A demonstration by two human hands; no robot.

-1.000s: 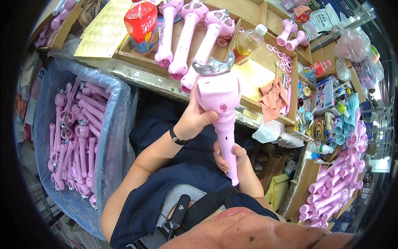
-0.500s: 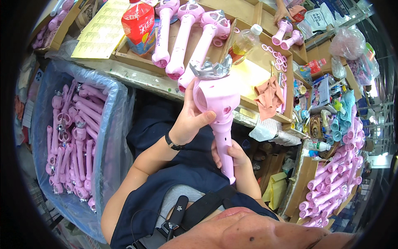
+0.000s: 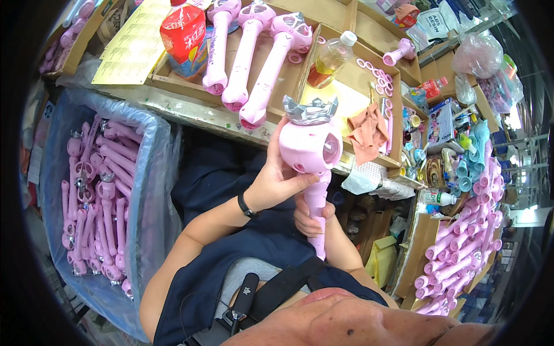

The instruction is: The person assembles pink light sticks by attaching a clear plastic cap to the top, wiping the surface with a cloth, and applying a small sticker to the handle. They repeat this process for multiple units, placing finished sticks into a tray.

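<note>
Smooth plastic wand [image 3: 302, 151], glossy silvery crown [image 3: 311, 113]

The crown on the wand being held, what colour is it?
The crown is shiny silver-grey; it shows best in the head view.

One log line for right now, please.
left hand: holds pink wand near its top | right hand: holds it lower down | silver crown: atop wand | nearby: blue plastic bag with more pink wands
</note>
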